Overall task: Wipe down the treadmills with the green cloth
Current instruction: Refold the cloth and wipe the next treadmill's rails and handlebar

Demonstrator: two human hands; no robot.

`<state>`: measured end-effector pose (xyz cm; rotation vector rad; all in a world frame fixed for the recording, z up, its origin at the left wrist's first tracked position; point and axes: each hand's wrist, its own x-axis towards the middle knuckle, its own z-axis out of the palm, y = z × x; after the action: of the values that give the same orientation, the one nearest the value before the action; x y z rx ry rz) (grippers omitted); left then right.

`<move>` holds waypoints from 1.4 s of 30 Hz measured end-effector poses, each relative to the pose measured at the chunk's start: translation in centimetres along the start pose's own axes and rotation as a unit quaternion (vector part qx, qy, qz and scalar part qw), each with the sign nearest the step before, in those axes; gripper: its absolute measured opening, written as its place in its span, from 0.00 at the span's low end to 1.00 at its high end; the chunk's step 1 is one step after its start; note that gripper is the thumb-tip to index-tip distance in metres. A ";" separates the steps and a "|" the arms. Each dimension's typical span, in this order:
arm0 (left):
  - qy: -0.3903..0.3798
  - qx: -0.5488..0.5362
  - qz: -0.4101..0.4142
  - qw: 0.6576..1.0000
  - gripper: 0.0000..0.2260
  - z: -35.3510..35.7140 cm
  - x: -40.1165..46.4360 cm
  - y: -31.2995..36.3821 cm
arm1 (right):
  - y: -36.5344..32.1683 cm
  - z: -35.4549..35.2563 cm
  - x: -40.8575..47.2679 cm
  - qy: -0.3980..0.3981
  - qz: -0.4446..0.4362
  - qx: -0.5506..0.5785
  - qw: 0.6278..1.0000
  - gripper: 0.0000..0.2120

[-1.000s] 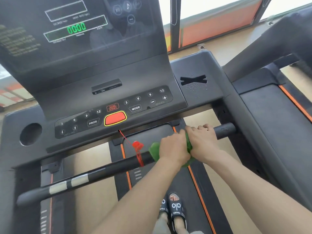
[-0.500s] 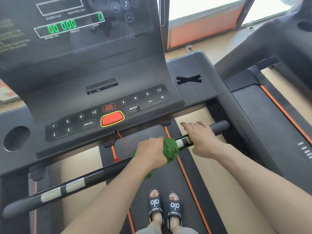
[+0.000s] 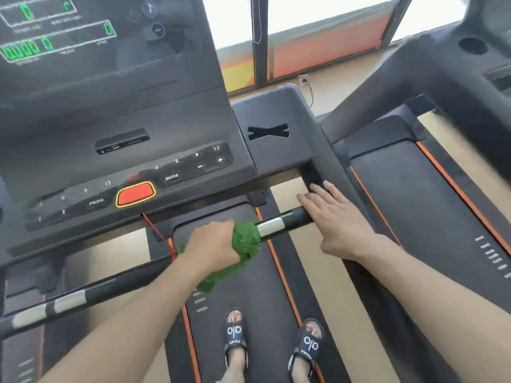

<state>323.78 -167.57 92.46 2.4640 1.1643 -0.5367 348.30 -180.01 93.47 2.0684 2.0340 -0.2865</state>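
My left hand [image 3: 213, 246] grips the green cloth [image 3: 244, 241], wrapped around the black front handlebar [image 3: 279, 223] of the treadmill, just left of its silver sensor band. A tail of cloth hangs below my wrist. My right hand [image 3: 337, 219] lies flat with straight fingers over the bar's right end, where it meets the side arm [image 3: 326, 164]. The console [image 3: 132, 161] with its red stop button [image 3: 135, 193] is above the bar.
A second treadmill [image 3: 414, 189] stands close on the right, its console arm overhead at the upper right. A red safety cord [image 3: 154, 230] hangs from the console to the bar. My sandalled feet [image 3: 235, 338] stand on the belt. Windows lie beyond.
My right hand let go of the bar and opened flat at its right end. My left hand with the cloth stayed on the bar. The view shifted right.
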 end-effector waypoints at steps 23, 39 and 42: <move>-0.063 -0.113 0.028 0.991 0.12 -2.1 9.5 16.6 | 3.9 1.9 -1.6 0.067 0.121 0.242 0.961 0.58; 0.359 0.060 -0.038 0.931 0.18 5.0 7.3 21.3 | 7.1 0.0 -2.2 -0.032 0.087 0.562 0.822 0.56; 0.324 0.031 -0.027 0.945 0.28 4.8 7.4 20.6 | 6.6 -0.1 -1.9 -0.018 0.098 0.579 0.809 0.53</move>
<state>343.48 -177.28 88.07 2.7581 1.4586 0.2667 354.88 -181.85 94.22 2.7486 1.6952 -1.8877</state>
